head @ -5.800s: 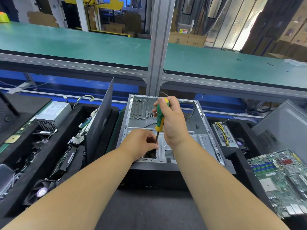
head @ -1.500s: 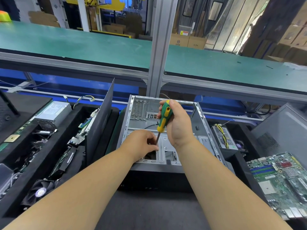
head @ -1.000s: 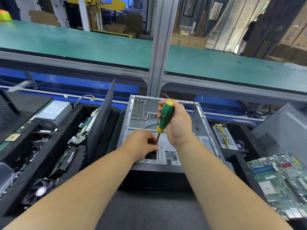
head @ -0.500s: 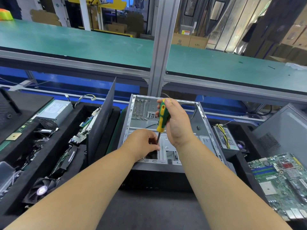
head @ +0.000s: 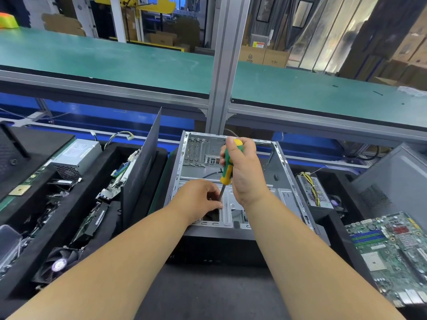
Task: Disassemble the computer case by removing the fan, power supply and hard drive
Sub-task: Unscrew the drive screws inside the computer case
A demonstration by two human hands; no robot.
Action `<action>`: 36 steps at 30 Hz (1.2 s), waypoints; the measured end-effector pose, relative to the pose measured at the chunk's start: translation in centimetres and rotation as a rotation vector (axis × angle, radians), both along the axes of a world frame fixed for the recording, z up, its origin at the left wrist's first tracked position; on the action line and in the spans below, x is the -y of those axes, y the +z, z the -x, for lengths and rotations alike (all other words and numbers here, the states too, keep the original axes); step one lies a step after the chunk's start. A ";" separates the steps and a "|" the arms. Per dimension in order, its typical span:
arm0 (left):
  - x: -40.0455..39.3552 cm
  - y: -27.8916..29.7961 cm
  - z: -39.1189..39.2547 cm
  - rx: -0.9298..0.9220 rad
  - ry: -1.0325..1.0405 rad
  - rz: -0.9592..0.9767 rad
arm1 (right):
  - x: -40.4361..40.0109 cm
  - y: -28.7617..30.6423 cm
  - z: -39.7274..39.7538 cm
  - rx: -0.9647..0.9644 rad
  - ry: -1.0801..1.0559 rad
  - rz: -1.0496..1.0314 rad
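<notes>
Head view of the bench. The computer case (head: 280,181) lies open on its side directly in front of me, its sheet-metal frame bare along the far wall. My right hand (head: 246,172) is clenched round the green-and-yellow handle of the screwdriver (head: 227,168), held nearly upright, the shaft running down into the drive bay near the front of the case. My left hand (head: 199,200) rests at the foot of the shaft, fingers curled beside the tip; whether they pinch a screw or only steady the blade cannot be told, as the tip is hidden behind them. Judgement: the case is stiff, light for its bulk, and sharp at its stamped edges, so I would hold it by the folded outer rails, not the inner cut-outs. A fan (head: 59,264) and a power supply (head: 77,155) lie in the black trays to my left; a circuit board (head: 392,248) lies to my right.
</notes>
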State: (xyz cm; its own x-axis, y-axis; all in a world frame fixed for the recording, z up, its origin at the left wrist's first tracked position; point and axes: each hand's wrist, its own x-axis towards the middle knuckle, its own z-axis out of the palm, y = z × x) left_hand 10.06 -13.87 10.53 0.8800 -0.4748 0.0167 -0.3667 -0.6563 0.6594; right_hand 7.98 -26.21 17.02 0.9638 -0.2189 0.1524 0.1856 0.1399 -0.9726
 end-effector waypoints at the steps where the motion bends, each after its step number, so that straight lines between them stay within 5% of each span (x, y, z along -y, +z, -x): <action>1: 0.0 0.0 0.0 0.000 0.000 0.002 | 0.1 -0.1 0.0 0.002 -0.004 0.010; 29: 0.0 0.1 0.1 -0.016 0.011 -0.011 | 0.2 -0.8 0.0 0.066 -0.044 0.022; 36: 0.0 0.1 0.1 -0.010 0.016 -0.010 | 0.3 -0.3 -0.3 0.021 0.045 -0.215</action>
